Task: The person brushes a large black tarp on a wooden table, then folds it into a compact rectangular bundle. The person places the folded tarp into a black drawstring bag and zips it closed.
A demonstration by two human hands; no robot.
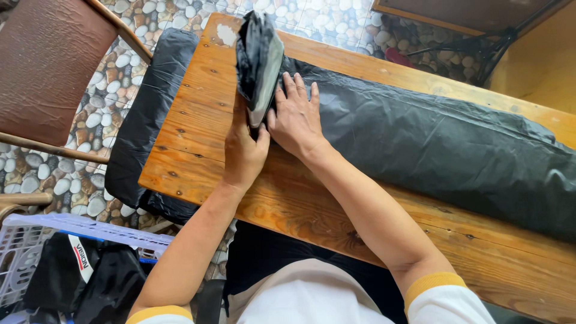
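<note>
Your left hand (243,153) is closed around the near end of a folded bundle of black plastic (258,60), gripping it from below so that the bundle stands up on edge and leans toward the far side of the wooden table (198,114). Your right hand (296,117) is not gripping anything: it lies flat, fingers spread and pointing away from you, pressed on the long black plastic sheet (432,144) just to the right of the bundle, with the thumb close against the bundle's lower edge. That sheet stretches from under your right palm across the table to the far right, wrinkled and shiny, covering most of the tabletop on that side. The bundle itself sits near the left end of the table, over bare wood marked with dark knots. Another stretch of black plastic (144,120) hangs over the left edge of the table and drapes down toward the pebble-patterned floor (102,114). To the far left stands a chair with a brown padded seat (48,66) and a wooden frame. At the near left, below the table edge, a white plastic crate (24,252) holds dark bags. Whether the bundle is joined to the long sheet, you cannot tell from here.
</note>
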